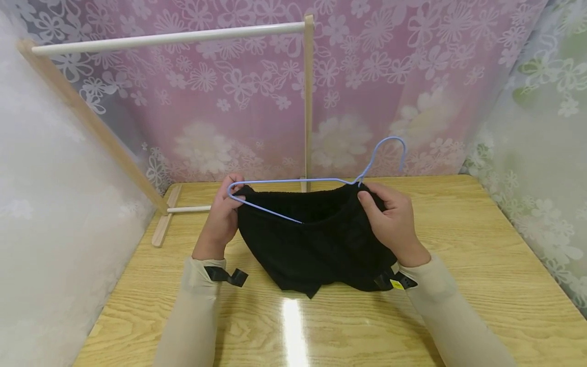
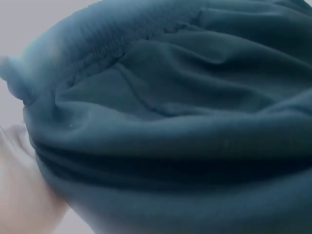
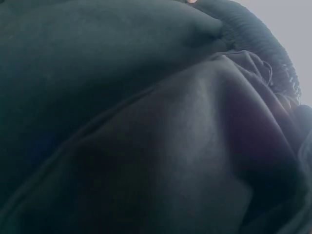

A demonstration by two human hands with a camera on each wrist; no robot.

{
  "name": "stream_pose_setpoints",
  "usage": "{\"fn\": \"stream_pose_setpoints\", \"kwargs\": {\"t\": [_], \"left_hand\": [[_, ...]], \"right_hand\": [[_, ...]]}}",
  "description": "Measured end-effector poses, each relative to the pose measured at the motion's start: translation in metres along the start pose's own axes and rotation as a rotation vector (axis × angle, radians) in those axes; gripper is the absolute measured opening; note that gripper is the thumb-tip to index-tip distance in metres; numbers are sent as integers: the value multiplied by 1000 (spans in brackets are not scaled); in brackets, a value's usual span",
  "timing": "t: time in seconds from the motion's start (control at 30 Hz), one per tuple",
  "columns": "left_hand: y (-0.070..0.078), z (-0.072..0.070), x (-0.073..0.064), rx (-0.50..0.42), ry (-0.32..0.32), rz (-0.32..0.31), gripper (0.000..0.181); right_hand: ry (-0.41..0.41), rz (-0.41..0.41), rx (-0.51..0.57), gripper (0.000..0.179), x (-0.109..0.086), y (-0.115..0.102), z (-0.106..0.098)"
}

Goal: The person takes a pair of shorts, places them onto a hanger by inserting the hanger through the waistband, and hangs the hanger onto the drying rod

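Note:
Black shorts [image 1: 312,252] with a gathered elastic waistband hang between both hands above the table, waist opening up. My left hand [image 1: 220,219] grips the waistband's left end, where the rounded end of a blue wire hanger [image 1: 284,181] sticks out. With thumb on the near side, my right hand [image 1: 395,219] pinches the waistband's right part just below the hanger's twisted neck. The hanger's hook points up and right. Its right end is hidden in the cloth, and its lower bar dips into the waist opening. Dark fabric [image 2: 170,131] fills the left wrist view; likewise the shorts [image 3: 161,146] in the right.
A wooden clothes rack [image 1: 308,102] with a white top rail [image 1: 174,42] stands behind and left of the hands. Its foot [image 1: 166,216] rests on the wood-grain table [image 1: 481,285]. Floral curtains [image 1: 257,102] enclose the back and sides.

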State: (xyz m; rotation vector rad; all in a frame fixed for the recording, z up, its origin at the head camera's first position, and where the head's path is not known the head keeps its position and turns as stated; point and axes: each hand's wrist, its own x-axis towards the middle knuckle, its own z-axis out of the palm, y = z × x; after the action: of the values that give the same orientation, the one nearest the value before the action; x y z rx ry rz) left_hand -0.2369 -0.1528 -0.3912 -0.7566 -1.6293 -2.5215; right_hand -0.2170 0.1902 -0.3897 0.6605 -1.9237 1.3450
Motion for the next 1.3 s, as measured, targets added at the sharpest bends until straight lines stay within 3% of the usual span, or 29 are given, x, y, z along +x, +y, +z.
{"fn": "stream_pose_setpoints", "kwargs": {"t": [0.3,0.67,0.8,0.9,1.0,1.07,1.13,1.23,1.3], "left_hand": [[1,3,2,-26,65,20,5],[5,11,5,-37,270,103,9],[2,11,6,-34,357,131,11],[1,9,6,39,412,152,12],[1,8,4,216,367,165,9],[2,8,2,376,272,182,10],[2,9,1,503,157,201,27],[5,9,0,617,35,217,48],[7,8,-1,657,13,196,48]], "right_hand": [[-5,-66,-64,16,0,2,-2],[-40,-146,-195,15,1,2,-3],[-107,-170,-271,15,-1,3,-4],[-175,-206,-318,16,-1,3,-1],[-191,-224,-336,18,-1,2,-1],[-158,-213,-328,17,-1,2,-1],[-112,-199,-327,16,-1,2,-3],[-50,-181,-318,14,0,3,-5],[-23,-178,-310,15,0,4,-5]]}}
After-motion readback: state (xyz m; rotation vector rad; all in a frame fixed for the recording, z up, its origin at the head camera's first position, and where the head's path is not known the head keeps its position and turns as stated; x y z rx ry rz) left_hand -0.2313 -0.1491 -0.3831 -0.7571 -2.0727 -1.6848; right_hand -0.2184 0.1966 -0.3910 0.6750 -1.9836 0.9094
